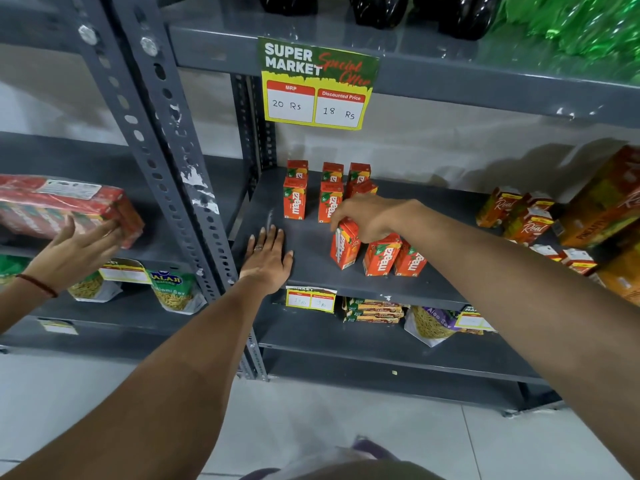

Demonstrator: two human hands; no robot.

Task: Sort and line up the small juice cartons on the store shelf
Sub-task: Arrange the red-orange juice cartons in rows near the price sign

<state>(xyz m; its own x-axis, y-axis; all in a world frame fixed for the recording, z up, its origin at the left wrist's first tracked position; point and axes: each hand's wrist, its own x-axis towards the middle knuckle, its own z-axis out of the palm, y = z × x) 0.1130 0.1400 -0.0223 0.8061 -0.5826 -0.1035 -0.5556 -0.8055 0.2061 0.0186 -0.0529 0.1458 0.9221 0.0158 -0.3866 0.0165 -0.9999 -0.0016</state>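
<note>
Stood on the grey metal store shelf [304, 244], toward its back left corner: small red-orange Maaza juice cartons [294, 202], upright, long axes vertical, printed fronts facing out, lined up in short rows running front to back; at the rear of the third row, one carton leaning. Nearer the front edge, three more of the same cartons: a tilted carton [343, 247], top leaning left toward the rows, long axis off vertical, beside two upright front cartons [381, 256], close together and possibly touching. Curled over the top of the tilted carton, the right hand [370, 216], fingers closed round its upper end. Laid flat on the bare shelf, palm down, just left of the front cartons and apart from them, the left hand [268, 259], fingers spread wide, gripping nothing. Farther right on the same shelf, orange Real juice cartons [526, 220], some upright, some lying down. Fixed to the shelf edge above, a green and yellow price sign [317, 83]. At far left, another person's hand [74, 252], open against a red wrapped pack [62, 206].
</note>
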